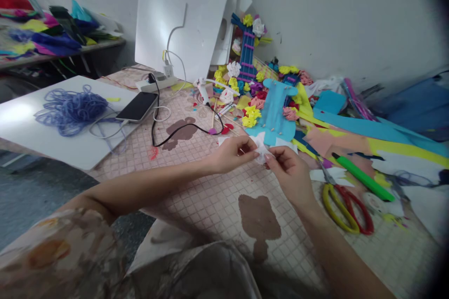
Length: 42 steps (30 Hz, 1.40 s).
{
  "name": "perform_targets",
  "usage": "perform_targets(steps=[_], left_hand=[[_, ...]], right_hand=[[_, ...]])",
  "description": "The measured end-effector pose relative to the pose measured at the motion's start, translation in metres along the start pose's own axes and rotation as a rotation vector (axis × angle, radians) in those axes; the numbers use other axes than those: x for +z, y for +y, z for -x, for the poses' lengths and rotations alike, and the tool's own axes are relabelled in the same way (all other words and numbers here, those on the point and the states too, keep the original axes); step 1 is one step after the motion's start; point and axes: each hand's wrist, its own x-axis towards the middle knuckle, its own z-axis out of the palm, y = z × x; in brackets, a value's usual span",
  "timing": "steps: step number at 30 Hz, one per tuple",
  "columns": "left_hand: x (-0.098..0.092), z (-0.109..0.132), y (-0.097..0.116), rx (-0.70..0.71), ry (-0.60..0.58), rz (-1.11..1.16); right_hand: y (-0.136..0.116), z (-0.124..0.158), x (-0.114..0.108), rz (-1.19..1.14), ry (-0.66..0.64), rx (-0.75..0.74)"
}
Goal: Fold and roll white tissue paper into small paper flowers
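Over the middle of the table, my left hand [233,154] and my right hand [289,173] meet around a small piece of crinkled white paper [261,152]. The fingertips of both hands pinch it from either side, so part of it is covered. Just behind it lies a light blue cut-out [277,107] with paper flowers around it, and a yellow paper flower [251,116] is on its left side. Flat white pieces show under the paper, partly hidden by my fingers.
Scissors [345,205] with yellow and red handles and a green cutter [365,177] lie at the right among paper scraps. A white glue gun [202,91] with a black cord stands behind. Left are a phone [137,106], a power strip [154,83] and tangled blue yarn [75,107] on a white board [73,152].
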Motion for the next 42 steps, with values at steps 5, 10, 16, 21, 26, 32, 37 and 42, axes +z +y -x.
perform_targets(steps=[5, 10, 16, 21, 26, 32, 37, 42], left_hand=[[0.001, 0.002, 0.003, 0.017, -0.002, 0.016], [-0.001, 0.002, 0.01, 0.045, 0.04, -0.064], [-0.003, 0.001, 0.011, 0.017, 0.061, -0.05], [0.001, 0.004, 0.009, -0.021, 0.026, -0.035], [0.003, 0.004, 0.005, -0.032, 0.041, -0.041], [-0.002, 0.001, 0.009, 0.011, 0.055, -0.065], [-0.002, 0.002, 0.011, 0.039, 0.059, -0.127], [-0.002, 0.003, 0.009, 0.058, -0.006, -0.131]], right_hand=[[0.0, 0.002, 0.005, 0.096, 0.015, -0.015], [0.0, 0.002, 0.003, 0.136, 0.071, -0.015], [-0.001, 0.003, 0.004, 0.089, 0.057, -0.025], [-0.001, 0.004, 0.007, 0.013, 0.002, -0.016], [-0.001, 0.004, 0.006, 0.033, 0.01, 0.007], [-0.003, 0.002, 0.004, 0.063, 0.037, -0.018], [-0.005, 0.004, 0.008, 0.147, -0.058, -0.045], [-0.006, 0.003, 0.008, 0.082, -0.06, -0.014]])
